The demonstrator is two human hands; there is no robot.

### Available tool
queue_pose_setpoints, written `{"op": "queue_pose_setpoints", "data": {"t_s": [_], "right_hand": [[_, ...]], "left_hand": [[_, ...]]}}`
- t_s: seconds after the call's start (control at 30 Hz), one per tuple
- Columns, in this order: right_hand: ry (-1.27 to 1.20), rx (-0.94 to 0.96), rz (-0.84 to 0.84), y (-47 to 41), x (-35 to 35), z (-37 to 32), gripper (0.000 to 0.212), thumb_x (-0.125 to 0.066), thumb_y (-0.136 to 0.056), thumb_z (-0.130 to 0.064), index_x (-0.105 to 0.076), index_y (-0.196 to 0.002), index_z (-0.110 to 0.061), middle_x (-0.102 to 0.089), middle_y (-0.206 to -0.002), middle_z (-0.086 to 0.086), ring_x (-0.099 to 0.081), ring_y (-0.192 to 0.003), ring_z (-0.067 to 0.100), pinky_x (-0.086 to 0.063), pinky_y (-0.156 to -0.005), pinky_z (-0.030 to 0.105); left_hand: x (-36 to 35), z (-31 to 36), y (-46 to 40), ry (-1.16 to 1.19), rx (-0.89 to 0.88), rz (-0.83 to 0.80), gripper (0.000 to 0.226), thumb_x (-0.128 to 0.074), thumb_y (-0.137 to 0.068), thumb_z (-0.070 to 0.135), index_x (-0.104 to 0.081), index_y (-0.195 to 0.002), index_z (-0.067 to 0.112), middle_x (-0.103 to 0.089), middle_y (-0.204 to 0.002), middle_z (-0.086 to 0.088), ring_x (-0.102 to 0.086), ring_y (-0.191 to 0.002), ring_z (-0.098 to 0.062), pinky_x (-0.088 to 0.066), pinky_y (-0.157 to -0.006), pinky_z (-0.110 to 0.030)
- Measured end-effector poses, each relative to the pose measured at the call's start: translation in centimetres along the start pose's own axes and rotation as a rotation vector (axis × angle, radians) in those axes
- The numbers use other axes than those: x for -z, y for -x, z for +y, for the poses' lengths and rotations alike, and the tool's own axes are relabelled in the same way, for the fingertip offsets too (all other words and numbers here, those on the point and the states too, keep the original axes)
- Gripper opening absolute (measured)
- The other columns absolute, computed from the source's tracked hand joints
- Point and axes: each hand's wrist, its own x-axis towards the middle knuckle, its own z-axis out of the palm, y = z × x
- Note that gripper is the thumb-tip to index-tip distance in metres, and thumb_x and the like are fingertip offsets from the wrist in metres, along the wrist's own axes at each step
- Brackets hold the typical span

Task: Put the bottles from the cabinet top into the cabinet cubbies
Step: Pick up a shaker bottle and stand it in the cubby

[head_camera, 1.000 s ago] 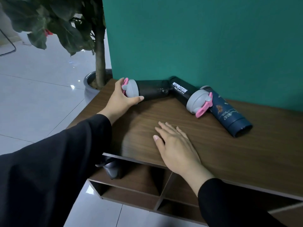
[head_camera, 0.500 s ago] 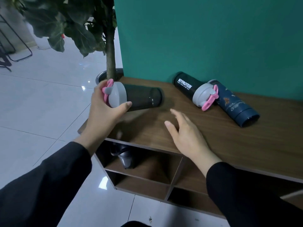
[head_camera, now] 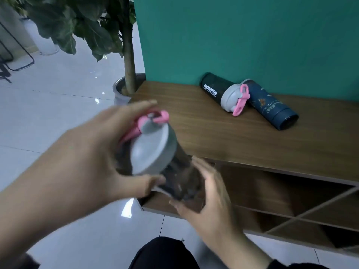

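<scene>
My left hand (head_camera: pixel 87 158) grips the grey, pink-capped lid end of a dark shaker bottle (head_camera: pixel 155 152), held off the cabinet in front of the left cubbies. My right hand (head_camera: pixel 207 199) cups the bottle's dark lower body from the right. The image is blurred by motion. On the wooden cabinet top (head_camera: pixel 194 129) two bottles lie on their sides near the wall: a black shaker (head_camera: pixel 217 90) with white lettering and a grey-and-pink lid, and a dark blue bottle (head_camera: pixel 272 107) touching it on the right.
Open wooden cubbies (head_camera: pixel 272 200) with crossing dividers sit under the top. A teal wall (head_camera: pixel 242 39) backs the cabinet. A potted tree (head_camera: pixel 128 61) stands at the cabinet's left end on the white tiled floor (head_camera: pixel 58 105).
My left hand has lifted the shaker off the cabinet top and brought it down toward me in front of the cubbies. My right hand left the top and now holds the bottle's body.
</scene>
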Motion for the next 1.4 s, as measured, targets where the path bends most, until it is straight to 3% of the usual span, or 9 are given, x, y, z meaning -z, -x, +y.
{"op": "queue_pose_setpoints", "data": {"t_s": [0.1,0.23,0.4,0.5,0.63,0.77,0.93,1.13,1.4], "right_hand": [[-0.037,-0.077,-0.128,1.3,-1.6,0.8,0.088,-0.082,-0.068,-0.05,-0.038,-0.144,-0.045,-0.051,-0.137,-0.025,-0.051,-0.13,0.004,-0.051,-0.1,0.041],[-0.074,-0.155,-0.168,1.7,-3.6,2.4,0.085,-0.086,-0.068,-0.025,-0.035,-0.107,-0.08,-0.051,-0.11,-0.051,-0.06,-0.102,-0.013,-0.056,-0.08,0.026],[-0.083,-0.291,-0.195,1.5,-5.6,6.1,0.082,-0.084,-0.069,-0.029,-0.033,-0.114,-0.075,-0.052,-0.118,-0.045,-0.06,-0.112,-0.005,-0.055,-0.088,0.029],[-0.002,-0.314,-0.268,1.3,-6.4,7.8,0.08,-0.08,-0.074,-0.028,-0.029,-0.125,-0.064,-0.044,-0.113,-0.047,-0.055,-0.118,-0.002,-0.047,-0.093,0.021],[0.056,-0.399,-0.299,1.2,-7.7,9.9,0.076,-0.075,-0.078,-0.027,-0.037,-0.143,-0.035,-0.061,-0.13,-0.013,-0.059,-0.119,0.014,-0.04,-0.082,0.017],[0.082,-0.494,-0.37,1.5,-7.9,12.1,0.068,-0.077,-0.077,-0.036,-0.041,-0.134,-0.036,-0.06,-0.125,-0.009,-0.06,-0.118,0.015,-0.049,-0.09,0.025],[-0.016,-0.553,-0.375,1.7,-6.8,13.1,0.068,-0.058,-0.096,-0.028,-0.025,-0.155,-0.036,-0.041,-0.15,-0.014,-0.039,-0.141,0.009,-0.03,-0.105,0.016],[-0.128,-0.654,-0.385,0.9,-8.1,15.0,0.071,-0.038,-0.095,-0.017,-0.014,-0.155,-0.047,-0.048,-0.147,0.023,-0.047,-0.13,0.043,-0.04,-0.107,0.057],[-0.209,-0.711,-0.396,-0.8,-9.4,17.2,0.073,-0.036,-0.095,-0.017,-0.005,-0.157,-0.042,-0.018,-0.167,-0.005,-0.03,-0.15,0.012,-0.028,-0.111,0.025]], "left_hand": [[-2.8,-0.5,1.2,-0.073,0.0,-0.153,0.107,-0.076,-0.053,0.067,-0.035,-0.15,0.051,-0.054,-0.129,0.029,-0.06,-0.111,0.002,-0.053,-0.082,-0.022],[-7.1,-2.7,2.7,0.077,0.068,-0.214,0.108,-0.08,-0.057,0.068,-0.026,-0.15,0.06,-0.049,-0.135,0.037,-0.059,-0.118,0.002,-0.051,-0.09,-0.017],[-13.8,-5.8,4.9,0.602,0.488,-0.132,0.104,-0.099,-0.06,0.022,-0.041,-0.141,0.051,-0.061,-0.128,0.031,-0.065,-0.112,0.008,-0.056,-0.085,-0.015],[-18.2,-7.4,5.7,0.713,0.562,-0.15,0.06,-0.091,-0.071,0.014,-0.065,-0.126,0.016,-0.075,-0.114,0.0,-0.073,-0.106,-0.015,-0.057,-0.081,-0.019],[-21.8,-8.0,5.3,0.73,0.586,-0.116,0.022,-0.082,-0.074,0.002,-0.078,-0.09,0.017,-0.082,-0.091,-0.006,-0.077,-0.089,-0.023,-0.061,-0.078,-0.036],[-24.2,-9.1,4.2,0.732,0.623,-0.1,0.041,-0.082,-0.075,-0.007,-0.075,-0.1,0.025,-0.082,-0.092,0.002,-0.077,-0.087,-0.009,-0.06,-0.074,-0.023],[-27.6,-12.4,2.4,0.686,0.724,-0.069,0.071,-0.092,-0.067,0.017,-0.059,-0.129,0.025,-0.077,-0.11,0.007,-0.072,-0.104,-0.007,-0.059,-0.09,-0.027],[-30.0,-13.0,-1.1,0.696,0.711,-0.087,0.079,-0.092,-0.066,0.027,-0.05,-0.133,0.03,-0.075,-0.113,0.013,-0.069,-0.105,0.0,-0.055,-0.094,-0.027],[-32.0,-14.2,-3.0,0.735,0.642,-0.14,0.089,-0.093,-0.06,0.03,-0.05,-0.137,0.026,-0.073,-0.125,0.008,-0.067,-0.12,-0.01,-0.051,-0.109,-0.042]]}}
